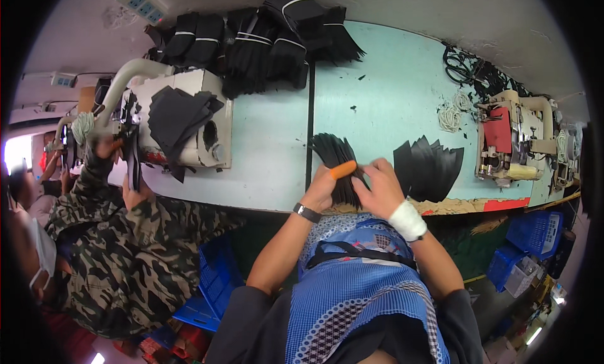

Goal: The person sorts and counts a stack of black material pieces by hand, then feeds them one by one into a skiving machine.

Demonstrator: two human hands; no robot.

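Note:
My left hand (324, 186) and my right hand (376, 189) both grip a bundle of thin black strips (340, 162) at the near edge of the pale blue worktable (371, 93). The bundle fans out away from me across the table. An orange-covered finger of my left hand (343, 169) presses across the bundle. My right wrist carries a white wrap (407, 220), my left wrist a dark watch (307, 212). A fan of flat black pieces (430, 166) lies just right of my right hand.
A sewing machine (179, 122) with black cloth on it stands at the left, where a person in a camouflage jacket (119, 238) works. Tied black bundles (264, 37) pile at the table's far side. Another sewing machine (513, 144) stands right. Blue crates (531, 235) sit below.

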